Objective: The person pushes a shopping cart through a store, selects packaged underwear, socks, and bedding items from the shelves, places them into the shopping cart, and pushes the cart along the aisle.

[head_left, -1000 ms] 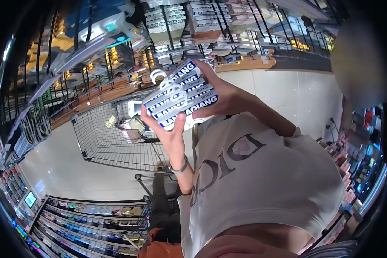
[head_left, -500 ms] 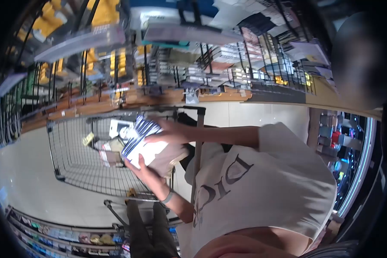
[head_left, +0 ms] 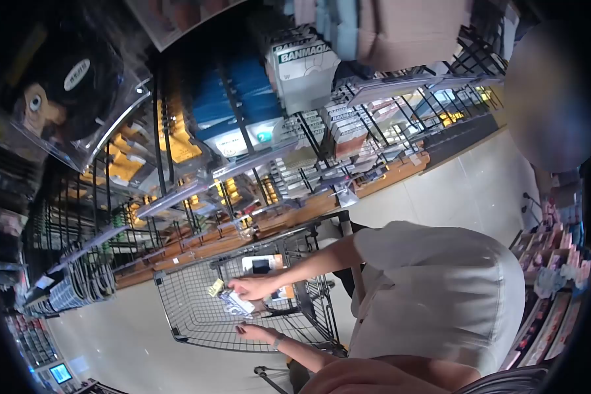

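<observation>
My right hand (head_left: 253,287) reaches over the shopping cart with bent fingers at the upper edge of a blue-and-white striped packet (head_left: 238,306). The fingers seem closed on it, though the contact is partly covered. My left hand (head_left: 253,331), with a band on the wrist, hangs over the cart's near side, apart from the packet. Nothing shows in its loosely curved fingers. Inside the wire cart (head_left: 200,328) lie a small yellow item (head_left: 215,287) and a white package with a dark panel (head_left: 261,264).
Hanging packs fill the shelf hooks above, among them blue packs (head_left: 236,105) and BANMAQI boxes (head_left: 305,72). A wooden shelf base (head_left: 308,206) runs along the cart's far side. Stacked goods (head_left: 558,262) stand at the right, and a lit screen (head_left: 60,373) shows lower left.
The view has tilted and swung toward the shelves. My left hand has come off the striped packet. The packet now appears lower among the goods in the cart, beside my right hand.
</observation>
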`<state>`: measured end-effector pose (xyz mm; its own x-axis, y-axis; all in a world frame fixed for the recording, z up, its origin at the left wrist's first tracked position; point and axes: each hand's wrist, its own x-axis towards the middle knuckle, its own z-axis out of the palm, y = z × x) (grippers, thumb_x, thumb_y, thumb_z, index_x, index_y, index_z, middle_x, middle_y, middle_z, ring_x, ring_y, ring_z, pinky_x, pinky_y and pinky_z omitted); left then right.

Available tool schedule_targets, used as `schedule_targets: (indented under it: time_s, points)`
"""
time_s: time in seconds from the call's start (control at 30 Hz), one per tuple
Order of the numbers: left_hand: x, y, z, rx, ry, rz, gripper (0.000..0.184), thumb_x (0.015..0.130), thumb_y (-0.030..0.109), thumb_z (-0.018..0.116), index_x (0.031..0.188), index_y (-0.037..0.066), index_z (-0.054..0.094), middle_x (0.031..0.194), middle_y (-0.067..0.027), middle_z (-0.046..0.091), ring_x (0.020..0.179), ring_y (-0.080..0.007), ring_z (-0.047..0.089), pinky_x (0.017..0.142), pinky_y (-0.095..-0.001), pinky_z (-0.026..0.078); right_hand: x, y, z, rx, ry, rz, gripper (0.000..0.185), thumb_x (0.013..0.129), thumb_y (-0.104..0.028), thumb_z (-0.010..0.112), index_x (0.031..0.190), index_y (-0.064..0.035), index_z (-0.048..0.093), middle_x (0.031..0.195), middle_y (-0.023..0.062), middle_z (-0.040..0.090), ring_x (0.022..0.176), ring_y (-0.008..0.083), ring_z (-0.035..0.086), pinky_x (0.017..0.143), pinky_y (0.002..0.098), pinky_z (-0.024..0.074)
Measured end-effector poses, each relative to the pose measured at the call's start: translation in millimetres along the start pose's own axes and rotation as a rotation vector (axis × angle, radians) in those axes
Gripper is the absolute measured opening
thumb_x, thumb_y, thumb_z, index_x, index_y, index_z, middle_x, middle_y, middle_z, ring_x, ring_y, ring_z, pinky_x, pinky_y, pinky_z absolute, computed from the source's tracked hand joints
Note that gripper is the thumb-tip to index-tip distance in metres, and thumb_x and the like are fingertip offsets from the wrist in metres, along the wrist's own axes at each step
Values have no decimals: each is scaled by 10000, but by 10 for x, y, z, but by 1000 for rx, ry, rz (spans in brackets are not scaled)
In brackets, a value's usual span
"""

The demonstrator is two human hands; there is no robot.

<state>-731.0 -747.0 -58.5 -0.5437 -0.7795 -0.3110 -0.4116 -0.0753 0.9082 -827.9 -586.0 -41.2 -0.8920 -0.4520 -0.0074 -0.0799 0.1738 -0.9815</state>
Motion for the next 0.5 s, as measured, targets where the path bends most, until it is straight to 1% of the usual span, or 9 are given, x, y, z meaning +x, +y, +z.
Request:
schedule_targets:
  time_s: [0.07,0.1,0.17,0.2,0.27,0.3,0.33,0.4,0.5]
  points:
    - [-239,54,88,-20,-64,150,333,972,98,492,1220,-105,579,1179,-209,627,1033,-278,584,931,-417,473,-590,-473,-602,83,-99,-112,430,992,-62,615,1402,-47,487,1079,86,707,1001,177,693,842,306,563]
    - [-363,101,126,-26,-94,226,317,975,80,487,1219,-98,583,1174,-202,628,1039,-281,589,933,-417,474,-898,-696,-899,65,-75,-110,384,999,-64,614,1374,-46,533,1081,76,724,992,153,704,836,294,566]
    - [-631,187,206,48,-255,305,310,989,49,498,1258,-80,582,1270,-208,612,1161,-316,599,1046,-419,456,-1502,-997,-1479,-9,12,-96,317,1002,-69,606,1318,-45,597,1075,59,743,946,143,717,834,296,566]
    - [-761,169,297,-77,-321,238,267,972,24,501,1197,-71,610,1216,-207,632,1143,-307,605,1038,-415,458,-1775,-1260,-1792,-14,64,25,258,1019,-76,568,1265,-26,626,1044,47,725,930,152,694,816,286,531]
    - [-1440,711,427,54,-420,424,257,945,4,509,1172,-36,623,1215,-169,638,1138,-299,598,1029,-417,457,-2198,-1236,-2249,-180,347,-12,253,981,-48,552,1205,-57,669,1013,37,738,926,167,703,793,313,537]
    - [-1757,943,490,76,-462,460,258,930,3,516,1162,-21,627,1211,-154,631,1152,-299,579,1036,-430,442,-2398,-1351,-2463,-69,482,-26,246,972,-30,546,1184,-62,667,1017,51,732,905,164,698,784,310,532]
    - [-1948,1062,555,52,-545,545,260,920,4,518,1153,-9,632,1205,-166,618,1171,-315,558,1050,-447,420,-2587,-1480,-2648,-127,658,-15,228,970,-18,552,1169,-37,662,1003,64,716,885,144,682,780,306,527]
    - [-2442,1440,672,11,-649,819,247,896,-9,519,1112,-10,640,1187,-166,626,1224,-366,534,1066,-486,396,-2875,-1586,-2951,-39,906,-107,172,1015,-24,525,1133,-4,648,927,44,697,882,117,657,781,281,526]
    - [-2999,1849,892,10,-736,1145,227,874,-12,546,1065,16,664,1126,-160,657,1302,-378,499,1090,-487,378,-3163,-1696,-3262,37,1093,-182,162,1020,-31,526,1133,6,636,921,24,681,860,99,638,787,263,526]
